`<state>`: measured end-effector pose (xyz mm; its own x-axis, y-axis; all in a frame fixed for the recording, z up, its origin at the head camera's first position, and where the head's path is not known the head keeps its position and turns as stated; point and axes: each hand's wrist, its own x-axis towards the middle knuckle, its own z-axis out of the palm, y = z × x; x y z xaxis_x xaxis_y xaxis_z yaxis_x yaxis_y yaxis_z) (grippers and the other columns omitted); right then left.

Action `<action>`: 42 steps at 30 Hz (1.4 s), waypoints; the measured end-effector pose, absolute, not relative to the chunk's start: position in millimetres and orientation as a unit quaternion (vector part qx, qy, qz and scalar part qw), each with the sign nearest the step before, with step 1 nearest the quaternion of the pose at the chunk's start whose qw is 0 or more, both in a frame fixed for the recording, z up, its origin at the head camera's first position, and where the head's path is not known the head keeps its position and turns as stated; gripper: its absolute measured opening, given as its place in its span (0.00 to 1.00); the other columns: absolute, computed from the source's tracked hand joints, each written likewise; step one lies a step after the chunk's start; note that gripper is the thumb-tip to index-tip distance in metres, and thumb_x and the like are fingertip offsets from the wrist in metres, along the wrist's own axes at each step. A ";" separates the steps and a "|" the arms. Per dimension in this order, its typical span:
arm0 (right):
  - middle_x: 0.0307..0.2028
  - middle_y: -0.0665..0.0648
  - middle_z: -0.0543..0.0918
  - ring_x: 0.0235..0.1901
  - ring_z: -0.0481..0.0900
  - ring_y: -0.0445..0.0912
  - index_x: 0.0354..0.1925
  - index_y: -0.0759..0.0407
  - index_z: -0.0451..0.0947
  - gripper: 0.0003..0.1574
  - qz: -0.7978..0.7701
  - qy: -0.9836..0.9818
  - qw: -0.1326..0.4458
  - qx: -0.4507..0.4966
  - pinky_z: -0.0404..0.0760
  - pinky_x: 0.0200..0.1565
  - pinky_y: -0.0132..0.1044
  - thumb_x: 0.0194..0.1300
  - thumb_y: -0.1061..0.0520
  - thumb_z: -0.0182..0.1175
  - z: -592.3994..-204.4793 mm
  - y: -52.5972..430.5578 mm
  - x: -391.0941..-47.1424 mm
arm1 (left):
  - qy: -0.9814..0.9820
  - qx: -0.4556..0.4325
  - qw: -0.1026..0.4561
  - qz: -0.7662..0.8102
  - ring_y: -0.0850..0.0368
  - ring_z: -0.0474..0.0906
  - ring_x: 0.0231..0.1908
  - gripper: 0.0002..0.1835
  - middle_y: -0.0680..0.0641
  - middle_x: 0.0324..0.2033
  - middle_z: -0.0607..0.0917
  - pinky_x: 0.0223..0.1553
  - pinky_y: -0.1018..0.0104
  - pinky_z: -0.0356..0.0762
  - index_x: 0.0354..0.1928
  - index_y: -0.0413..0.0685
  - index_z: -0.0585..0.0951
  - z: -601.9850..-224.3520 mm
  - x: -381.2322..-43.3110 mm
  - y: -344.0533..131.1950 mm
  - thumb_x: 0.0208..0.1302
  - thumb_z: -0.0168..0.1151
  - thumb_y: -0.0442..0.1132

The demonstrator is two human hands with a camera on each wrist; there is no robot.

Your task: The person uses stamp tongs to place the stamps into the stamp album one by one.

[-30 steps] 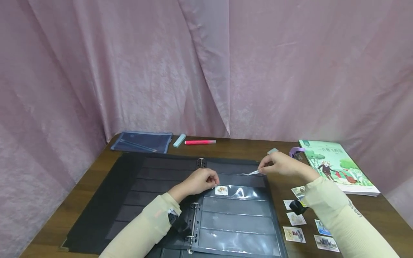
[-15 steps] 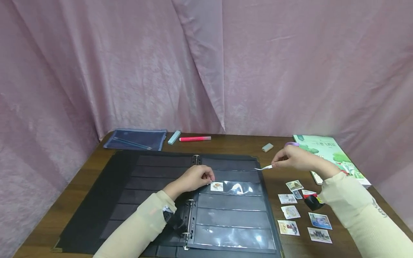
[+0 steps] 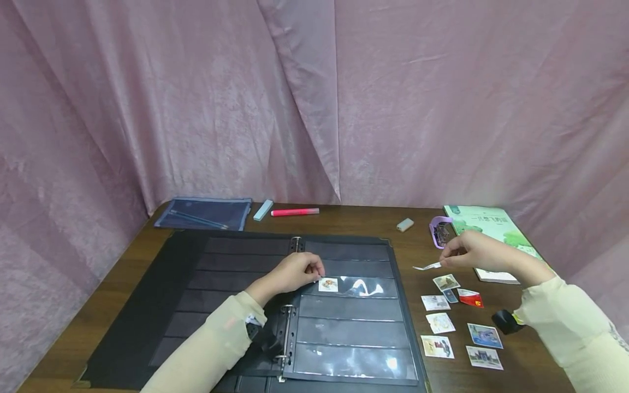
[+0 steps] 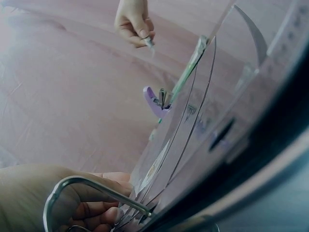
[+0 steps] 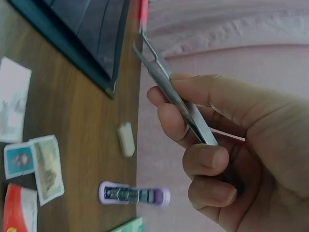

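Pink velvety curtain [image 3: 236, 98], loosely folded, behind brown wooden table [image 3: 361, 221].

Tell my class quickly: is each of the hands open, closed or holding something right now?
Left hand: curled at the album page; whether it pinches the page cannot be told.
Right hand: closed, holding tweezers.

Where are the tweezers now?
In the head view, the tweezers are held in the right hand, to the right of the black album and, in the picture, just above the loose stamps.
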<state>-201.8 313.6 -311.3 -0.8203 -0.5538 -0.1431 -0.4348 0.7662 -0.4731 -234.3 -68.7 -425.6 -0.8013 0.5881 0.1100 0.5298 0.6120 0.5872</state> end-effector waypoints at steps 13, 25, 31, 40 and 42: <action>0.22 0.43 0.79 0.21 0.64 0.27 0.31 0.59 0.81 0.09 -0.209 0.925 0.162 -0.271 0.65 0.23 0.26 0.58 0.55 0.58 -334.2 349.1 -179.8 | 0.896 0.306 0.059 0.318 0.66 0.70 0.26 0.06 0.58 0.23 0.76 0.29 0.74 0.69 0.27 0.55 0.78 -423.6 -233.6 -68.5 0.55 0.59 0.33; 0.21 0.44 0.79 0.21 0.64 0.27 0.28 0.54 0.81 0.06 -0.188 0.941 0.155 -0.235 0.66 0.24 0.26 0.56 0.53 0.60 -356.7 362.8 -171.1 | 0.899 0.293 0.067 0.319 0.66 0.70 0.26 0.06 0.59 0.23 0.76 0.29 0.73 0.68 0.27 0.57 0.78 -425.0 -234.0 -69.3 0.56 0.60 0.35; 0.20 0.43 0.79 0.20 0.63 0.28 0.27 0.54 0.81 0.05 -0.169 0.948 0.145 -0.227 0.66 0.23 0.26 0.54 0.55 0.61 -358.6 365.1 -169.8 | 0.901 0.293 0.065 0.313 0.66 0.70 0.27 0.06 0.59 0.23 0.75 0.30 0.73 0.68 0.27 0.57 0.78 -425.5 -234.8 -68.5 0.56 0.60 0.35; 0.20 0.39 0.78 0.20 0.62 0.27 0.26 0.54 0.82 0.05 -0.159 0.950 0.138 -0.230 0.65 0.23 0.26 0.54 0.54 0.62 -358.3 367.0 -169.4 | 0.898 0.297 0.066 0.319 0.66 0.70 0.26 0.06 0.59 0.23 0.76 0.29 0.73 0.68 0.27 0.55 0.79 -422.4 -233.7 -68.1 0.55 0.59 0.33; 0.20 0.39 0.77 0.21 0.63 0.27 0.26 0.53 0.81 0.05 -0.158 0.950 0.140 -0.230 0.65 0.23 0.26 0.54 0.54 0.62 -358.9 367.5 -169.6 | 0.897 0.298 0.066 0.320 0.65 0.70 0.26 0.06 0.59 0.23 0.76 0.29 0.73 0.68 0.27 0.55 0.79 -422.3 -233.4 -68.3 0.55 0.59 0.33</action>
